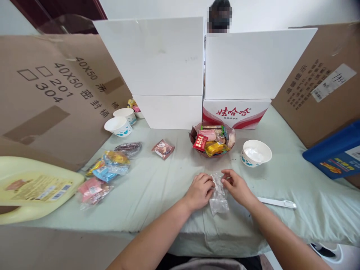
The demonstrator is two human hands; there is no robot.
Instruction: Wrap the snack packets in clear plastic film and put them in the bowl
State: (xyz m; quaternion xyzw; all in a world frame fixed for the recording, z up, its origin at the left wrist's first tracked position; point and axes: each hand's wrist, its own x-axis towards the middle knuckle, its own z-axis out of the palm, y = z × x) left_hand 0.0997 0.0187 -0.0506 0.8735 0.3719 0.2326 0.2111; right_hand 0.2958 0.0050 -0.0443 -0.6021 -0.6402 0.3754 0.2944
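Note:
A clear plastic bag lies on the cloth near the front edge of the table, between my hands. My left hand is closed on its left side, fingers curled with the tips at the plastic. My right hand is at the bag's upper right, thumb and forefinger apart and the thumb close to the plastic. Just beyond stands a basket heaped with wrapped snacks. A paper bowl with something whitish inside stands past my right hand. By my right wrist lies a white plastic spoon-like utensil, partly hidden.
One brown packet lies left of centre; several bagged snacks lie farther left. Two paper bowls stand behind them. A yellow jug and a blue container flank the table. Cardboard boxes and white panels enclose it; a person is behind.

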